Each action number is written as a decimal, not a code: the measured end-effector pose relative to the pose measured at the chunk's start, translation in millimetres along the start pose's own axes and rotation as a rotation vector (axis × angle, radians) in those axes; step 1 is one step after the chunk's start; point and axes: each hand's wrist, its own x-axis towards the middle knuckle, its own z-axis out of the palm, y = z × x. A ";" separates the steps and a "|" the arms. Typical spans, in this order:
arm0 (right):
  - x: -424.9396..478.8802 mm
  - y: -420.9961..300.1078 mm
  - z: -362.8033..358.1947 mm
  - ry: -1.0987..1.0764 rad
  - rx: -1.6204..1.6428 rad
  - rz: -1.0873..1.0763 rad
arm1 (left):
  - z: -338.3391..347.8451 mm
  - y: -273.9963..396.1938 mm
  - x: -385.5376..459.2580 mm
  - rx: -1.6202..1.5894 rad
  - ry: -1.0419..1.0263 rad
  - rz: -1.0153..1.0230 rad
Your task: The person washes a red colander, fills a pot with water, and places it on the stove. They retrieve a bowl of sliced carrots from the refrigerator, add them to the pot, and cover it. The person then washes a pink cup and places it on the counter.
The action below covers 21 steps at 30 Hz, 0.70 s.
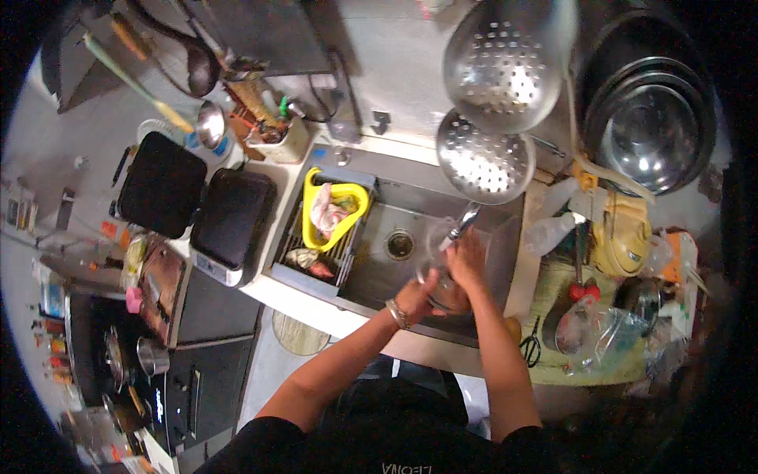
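Note:
My right hand is over the right part of the stainless steel sink, beside the metal faucet spout. My left hand is just below and to its left, with a bracelet on the wrist. Between the hands is a blurred, clear, round-rimmed vessel; the left fingers are at its rim, and the grip of the right hand is hard to make out. A yellow strainer basket with pinkish and green scraps stands on a rack at the sink's left side.
Two perforated steel skimmers hang above the sink's back right. Steel bowls are at the far right. Scissors and a clear plastic bag lie on a green surface at right. Two black trays stand left of the sink.

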 end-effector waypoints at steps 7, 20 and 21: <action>-50.5 -61.5 5.0 0.040 0.151 -0.526 | -24.3 12.9 18.1 -0.310 -0.027 0.238; -50.1 -47.1 2.7 0.129 0.026 -0.533 | -4.2 -1.5 3.2 -0.263 0.014 0.149; -60.3 -39.7 6.3 0.123 0.061 -0.558 | -2.7 -7.0 1.3 -0.250 0.082 0.142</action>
